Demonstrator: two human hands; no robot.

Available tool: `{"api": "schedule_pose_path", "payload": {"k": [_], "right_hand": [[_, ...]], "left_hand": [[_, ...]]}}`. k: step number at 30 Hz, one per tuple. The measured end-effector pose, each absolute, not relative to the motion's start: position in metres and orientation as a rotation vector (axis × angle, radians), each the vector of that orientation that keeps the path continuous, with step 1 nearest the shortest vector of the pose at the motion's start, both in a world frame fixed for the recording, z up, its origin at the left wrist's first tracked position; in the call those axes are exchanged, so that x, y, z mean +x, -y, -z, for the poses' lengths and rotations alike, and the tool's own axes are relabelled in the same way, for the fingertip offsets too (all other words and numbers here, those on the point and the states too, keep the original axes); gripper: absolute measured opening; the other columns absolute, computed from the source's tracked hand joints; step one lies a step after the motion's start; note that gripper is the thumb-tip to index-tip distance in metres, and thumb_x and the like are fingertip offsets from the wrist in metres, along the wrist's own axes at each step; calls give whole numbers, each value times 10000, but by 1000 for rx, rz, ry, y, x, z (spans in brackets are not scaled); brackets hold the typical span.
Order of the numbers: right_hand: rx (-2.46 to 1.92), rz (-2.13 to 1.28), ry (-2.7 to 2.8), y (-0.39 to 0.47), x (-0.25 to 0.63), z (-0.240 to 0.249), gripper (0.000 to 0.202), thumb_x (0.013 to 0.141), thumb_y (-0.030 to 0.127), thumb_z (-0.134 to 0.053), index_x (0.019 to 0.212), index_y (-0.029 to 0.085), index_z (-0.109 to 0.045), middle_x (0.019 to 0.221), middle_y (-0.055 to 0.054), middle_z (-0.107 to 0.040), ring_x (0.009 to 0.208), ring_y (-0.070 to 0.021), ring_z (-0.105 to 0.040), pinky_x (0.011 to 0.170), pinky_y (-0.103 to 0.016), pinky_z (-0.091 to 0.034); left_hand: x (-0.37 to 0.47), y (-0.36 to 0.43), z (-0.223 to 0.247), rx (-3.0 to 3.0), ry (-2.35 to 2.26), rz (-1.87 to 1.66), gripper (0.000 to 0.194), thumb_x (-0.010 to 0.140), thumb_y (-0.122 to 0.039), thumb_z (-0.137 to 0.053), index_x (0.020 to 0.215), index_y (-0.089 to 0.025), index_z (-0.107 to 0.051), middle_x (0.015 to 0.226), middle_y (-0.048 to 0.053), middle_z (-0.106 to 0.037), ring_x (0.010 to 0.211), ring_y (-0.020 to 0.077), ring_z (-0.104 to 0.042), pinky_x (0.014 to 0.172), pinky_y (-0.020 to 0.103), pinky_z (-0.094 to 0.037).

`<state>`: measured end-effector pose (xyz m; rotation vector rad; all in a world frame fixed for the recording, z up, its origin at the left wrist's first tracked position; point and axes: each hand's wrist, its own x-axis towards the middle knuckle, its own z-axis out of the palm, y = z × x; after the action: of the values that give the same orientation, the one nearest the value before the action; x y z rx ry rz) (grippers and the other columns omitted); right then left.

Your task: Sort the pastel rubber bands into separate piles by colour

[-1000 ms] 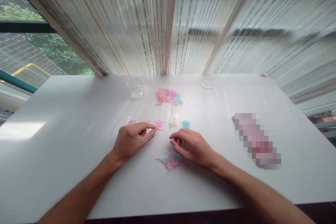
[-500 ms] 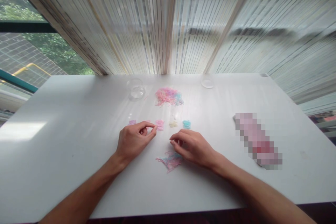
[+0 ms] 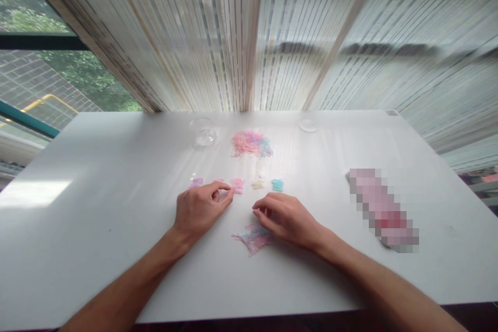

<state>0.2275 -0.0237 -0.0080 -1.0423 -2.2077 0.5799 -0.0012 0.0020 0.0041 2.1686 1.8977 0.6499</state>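
Observation:
My left hand (image 3: 202, 208) has its thumb and forefinger pinched at the left edge of a small pink group of rubber bands (image 3: 237, 185); anything between the tips is too small to make out. Loosely curled, my right hand (image 3: 286, 217) shows a slight gap at the thumb and forefinger, with nothing visible in it. Under and beside its thumb lies a loose mixed pile of pastel rubber bands (image 3: 252, 241). In the same row as the pink group are purple bands (image 3: 197, 181), pale yellow bands (image 3: 257, 184) and turquoise bands (image 3: 277, 184). Another pink group is partly hidden behind my left hand.
Farther back lies a larger heap of mixed bands (image 3: 251, 143). A clear round container (image 3: 205, 138) stands to its left, and a clear round lid (image 3: 308, 125) to its right. A blurred pinkish flat object (image 3: 383, 210) rests on the white table (image 3: 97, 259) at the right.
Both hands keep nearly the same pose and place. The whole view has shifted very slightly; no band visibly moves.

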Motion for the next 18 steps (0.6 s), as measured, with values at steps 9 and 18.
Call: {"api": "schedule_pose_path", "payload": {"k": [9,18], "right_hand": [[-1046,-579,2222,24,230,6,149,976,211,-531,924,185,-669,750,-26,-657,656,-138,-581,639,-244,-432],[-1046,-859,2428,19,251,-20,104,918,177,-581,890,179,-681,761,-3,-629,643,-116,-536,616,-228,-390]], "left_hand": [[-11,-6,2,2485,-1425,-912,179,881,-265,-635,847,-206,-800,494,-61,-532,436,75,-461,520,200,-342],[-9,2,-7,2437,-764,-581,93,835,-213,-689,882,-196,-768,515,-71,-543,447,66,-435,502,192,-346]]}}
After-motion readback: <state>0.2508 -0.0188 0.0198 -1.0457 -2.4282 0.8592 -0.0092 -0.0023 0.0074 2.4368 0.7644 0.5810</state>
